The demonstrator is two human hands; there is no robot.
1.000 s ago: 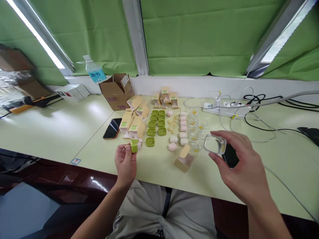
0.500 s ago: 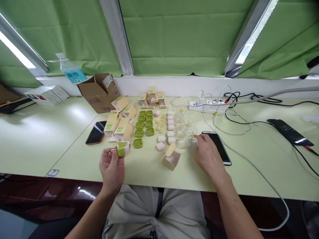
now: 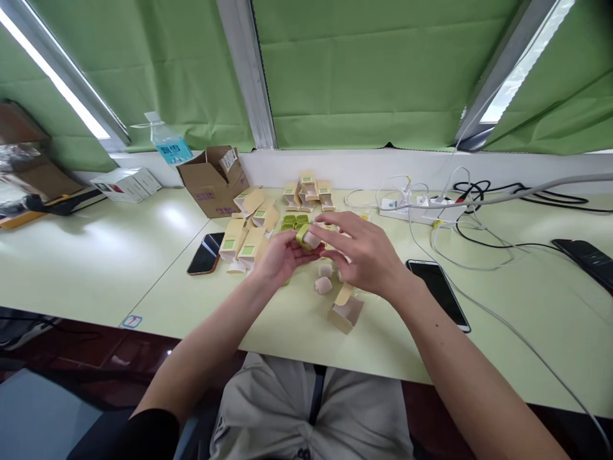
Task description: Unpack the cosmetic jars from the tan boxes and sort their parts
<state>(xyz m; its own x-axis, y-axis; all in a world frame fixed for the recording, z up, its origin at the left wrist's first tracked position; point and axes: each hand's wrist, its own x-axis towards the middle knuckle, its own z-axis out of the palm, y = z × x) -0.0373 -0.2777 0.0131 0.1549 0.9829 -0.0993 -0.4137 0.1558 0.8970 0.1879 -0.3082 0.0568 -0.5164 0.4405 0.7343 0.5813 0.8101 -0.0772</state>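
Note:
My left hand (image 3: 287, 255), palm up, is closed on a small green plastic holder (image 3: 303, 236). A pale pink rounded piece (image 3: 312, 240) sits in the holder, its end facing right. My right hand (image 3: 364, 249) reaches over from the right, its thumb and fingers curled around that pink end. Whether a clear cup is between them is hidden. Behind the hands are several green square holders (image 3: 295, 220), partly covered. Loose pale pink pieces (image 3: 324, 285) lie just below the right fingers, by an opened small carton (image 3: 345, 314).
Small cartons (image 3: 232, 239) lie left; others (image 3: 307, 186) stand behind. A cardboard box (image 3: 213, 185) is at the back left. Phones lie left (image 3: 205, 253) and right (image 3: 438, 291). A power strip (image 3: 424, 207) with cables and a white cable cross the right side.
My left hand has moved right and up with the green holder and pink piece. My right hand has left the clear cups and come leftward to the holder. The view has shifted left.

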